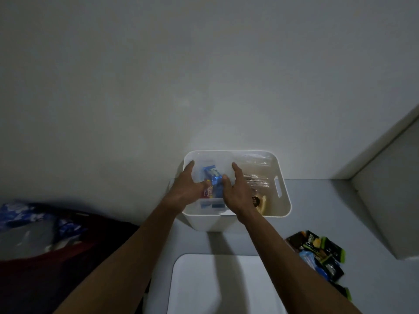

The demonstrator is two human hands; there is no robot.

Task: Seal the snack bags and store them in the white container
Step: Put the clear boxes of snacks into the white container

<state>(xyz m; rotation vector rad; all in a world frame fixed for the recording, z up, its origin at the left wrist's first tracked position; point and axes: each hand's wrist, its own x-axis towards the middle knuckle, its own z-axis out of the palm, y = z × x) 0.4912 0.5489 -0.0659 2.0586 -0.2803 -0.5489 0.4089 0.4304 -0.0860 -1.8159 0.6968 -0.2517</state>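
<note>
Far left: a dark red cloth (68, 257) with blue-and-white printed packaging (20, 214) on it is seen, dim and blurred; contents cannot be told.
Left hand (186, 184): reached into the white container (283, 205), fingers extended and relaxed, nothing gripped. The thumb side lies against the left edge of the snack bags.
Snack bags: a blue snack bag (213, 177) and a red-and-yellow one (208, 191) are held between the two hands in the left half of the container. The long axis of the blue bag runs away from the person, tilted slightly right.
Right hand (235, 191): fingers straight, thumb touching the right edge of the blue bag; no grip is closed on it.
Key relation: the bags lie directly between the hands, both about equally near; a release or a squaring-up is judged the step in hand.
Container, right half: clear plastic wrapping (256, 175) with brown contents.
Foreground: a white lid-like panel (204, 284) on the floor.
Lower right: green-and-black snack bags (322, 252) on the floor, not yet stored.
</note>
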